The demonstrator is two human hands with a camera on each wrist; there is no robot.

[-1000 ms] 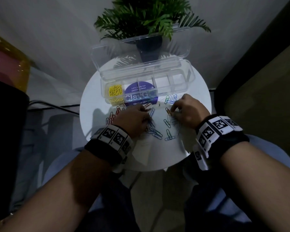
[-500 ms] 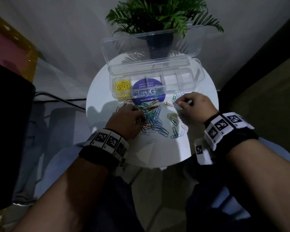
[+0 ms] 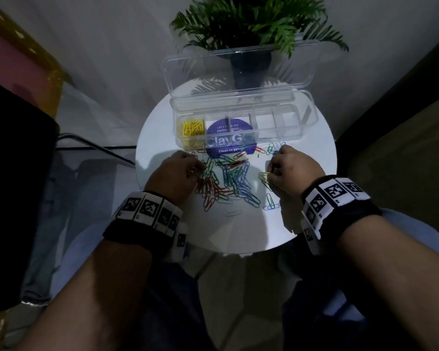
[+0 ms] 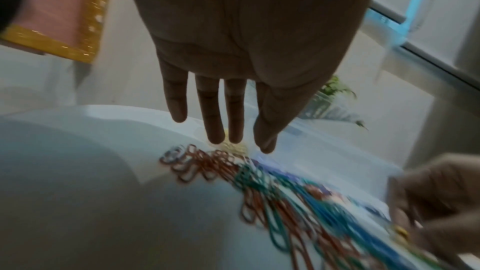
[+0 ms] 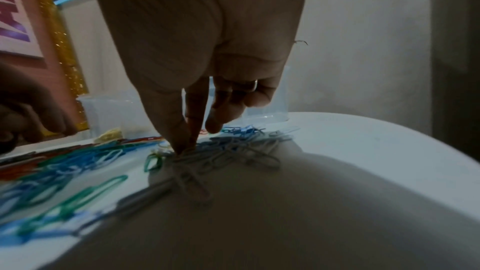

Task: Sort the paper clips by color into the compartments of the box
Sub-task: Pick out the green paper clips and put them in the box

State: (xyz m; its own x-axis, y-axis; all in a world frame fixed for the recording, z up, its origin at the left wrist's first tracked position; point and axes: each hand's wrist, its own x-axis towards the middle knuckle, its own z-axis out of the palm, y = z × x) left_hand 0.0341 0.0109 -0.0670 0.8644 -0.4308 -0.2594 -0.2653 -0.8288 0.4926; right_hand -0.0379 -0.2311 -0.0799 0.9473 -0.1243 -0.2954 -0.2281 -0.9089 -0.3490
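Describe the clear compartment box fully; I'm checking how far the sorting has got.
The clear plastic box lies on the round white table, its hinged lid standing open against the plant pot. Dividers split it into a row of compartments. Only the leftmost holds yellow paper clips; neither hand touches it.

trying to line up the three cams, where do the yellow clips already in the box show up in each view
Head: yellow clips fill the leftmost compartment of the clear box, upper middle.
Left wrist: a blurred pale-yellow heap just past the left hand fingertips, centre.
Right wrist: a small pale-yellow patch at left, behind the loose clips.
Shared landmark: the white round table under it.
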